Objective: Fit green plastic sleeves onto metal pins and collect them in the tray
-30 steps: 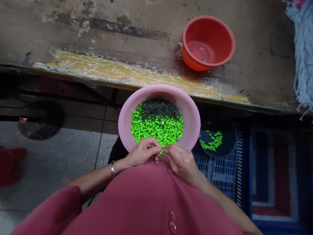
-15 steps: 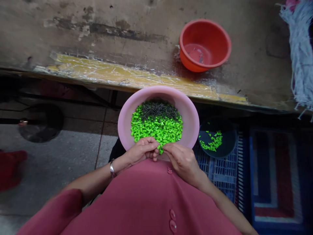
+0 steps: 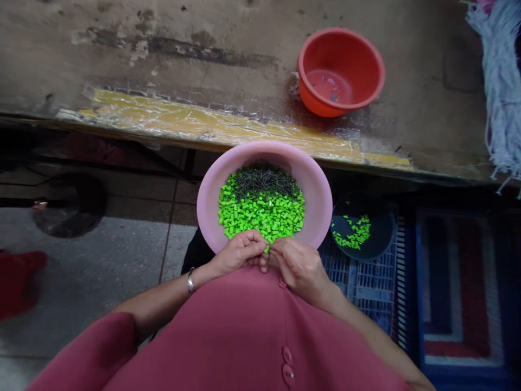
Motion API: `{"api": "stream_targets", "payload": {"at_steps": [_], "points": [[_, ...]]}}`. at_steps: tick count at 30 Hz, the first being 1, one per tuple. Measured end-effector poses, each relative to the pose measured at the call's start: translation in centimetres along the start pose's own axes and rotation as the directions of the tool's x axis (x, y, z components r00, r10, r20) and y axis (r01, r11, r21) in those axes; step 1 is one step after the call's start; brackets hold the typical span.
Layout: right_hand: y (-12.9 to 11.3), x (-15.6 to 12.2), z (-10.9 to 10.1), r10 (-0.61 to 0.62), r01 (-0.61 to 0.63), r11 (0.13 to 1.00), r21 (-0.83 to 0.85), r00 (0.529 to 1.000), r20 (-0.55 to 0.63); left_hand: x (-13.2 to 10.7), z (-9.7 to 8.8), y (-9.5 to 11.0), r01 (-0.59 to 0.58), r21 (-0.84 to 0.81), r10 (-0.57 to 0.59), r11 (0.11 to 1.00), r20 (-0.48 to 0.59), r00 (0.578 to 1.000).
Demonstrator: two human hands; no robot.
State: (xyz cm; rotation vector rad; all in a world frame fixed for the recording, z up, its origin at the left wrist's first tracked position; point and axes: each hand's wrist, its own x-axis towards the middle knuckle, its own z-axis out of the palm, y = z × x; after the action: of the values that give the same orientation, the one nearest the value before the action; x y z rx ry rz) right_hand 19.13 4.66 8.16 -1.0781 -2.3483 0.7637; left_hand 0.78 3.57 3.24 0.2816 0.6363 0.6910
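Note:
A pink bowl (image 3: 207,187) rests close against my body, below the table's edge. Inside it lie many small bright green plastic pieces (image 3: 260,212), with a heap of thin dark ridged metal pieces (image 3: 266,182), like tiny springs or screws, at the far side. My left hand (image 3: 242,251) is closed at the bowl's near rim, pinching a small green plastic piece (image 3: 266,249) between thumb and finger. Facing it, my right hand (image 3: 300,266) is also closed, its fingertips pinched beside that piece. Whatever the right fingertips hold is too small to make out.
On the worn table (image 3: 211,27) stands a red-orange bowl (image 3: 342,70) with small scraps inside. A dark bowl (image 3: 382,239) holding more green pieces sits on a blue crate (image 3: 366,293) to my right. Pale strings (image 3: 500,92) hang at the far right. Yellow tape (image 3: 195,119) covers the table's edge.
My fingertips have come closer together around the green piece, so less of it shows. My left hand has shifted slightly right. The bowls stay in place apart from a slight view shift.

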Motion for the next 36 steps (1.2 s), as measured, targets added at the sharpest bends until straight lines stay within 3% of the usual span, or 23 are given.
{"api": "stream_targets", "payload": {"at_steps": [8, 14, 18, 22, 25, 27, 29, 31, 34, 36], "points": [[-0.3, 0.0, -0.2, 0.002, -0.004, 0.997, -0.074, 1.0, -0.025, -0.1, 0.4, -0.1, -0.047, 0.011, 0.047, 0.999, -0.011, 0.999], [-0.3, -0.1, -0.2, 0.018, -0.018, 0.999, -0.042, 1.0, 0.004, -0.3, 0.9, 0.2, -0.139, 0.191, 0.15, 0.972, -0.045, 0.988], [-0.3, 0.0, -0.2, 0.032, -0.032, 0.997, -0.071, 0.999, 0.001, -0.2, 1.4, 0.4, -0.185, 0.321, 0.241, 0.929, -0.143, 0.96], [-0.3, 0.1, 0.0, 0.055, -0.06, 0.994, -0.096, 0.997, -0.053, -0.1, 2.0, 1.0, -0.261, 0.503, 0.403, 0.824, -0.197, 0.894], [-0.2, 0.2, 0.2, 0.11, -0.111, 0.994, -0.007, 0.99, -0.084, -0.1, 1.9, 1.3, -0.317, 0.658, 0.497, 0.683, -0.101, 0.862], [0.0, 0.3, 0.2, 0.215, -0.2, 0.964, 0.173, 0.974, -0.072, -0.1, 1.4, 1.3, -0.368, 0.745, 0.54, 0.557, 0.012, 0.842], [0.3, 0.2, 0.2, 0.36, -0.338, 0.84, 0.424, 0.932, 0.029, -0.1, 0.6, 1.2, -0.415, 0.784, 0.53, 0.463, 0.131, 0.838], [0.7, -0.1, 0.4, 0.446, -0.469, 0.596, 0.652, 0.868, 0.216, -0.1, -0.2, 1.2, -0.444, 0.797, 0.458, 0.409, 0.242, 0.855], [1.4, -0.8, 1.1, 0.427, -0.558, 0.225, 0.799, 0.793, 0.434, 0.0, -0.8, 2.0, -0.469, 0.819, 0.291, 0.33, 0.385, 0.876], [1.8, -1.2, 1.6, 0.403, -0.574, 0.096, 0.813, 0.77, 0.495, 0.1, -0.8, 2.9, -0.488, 0.834, 0.16, 0.255, 0.462, 0.872]]}}
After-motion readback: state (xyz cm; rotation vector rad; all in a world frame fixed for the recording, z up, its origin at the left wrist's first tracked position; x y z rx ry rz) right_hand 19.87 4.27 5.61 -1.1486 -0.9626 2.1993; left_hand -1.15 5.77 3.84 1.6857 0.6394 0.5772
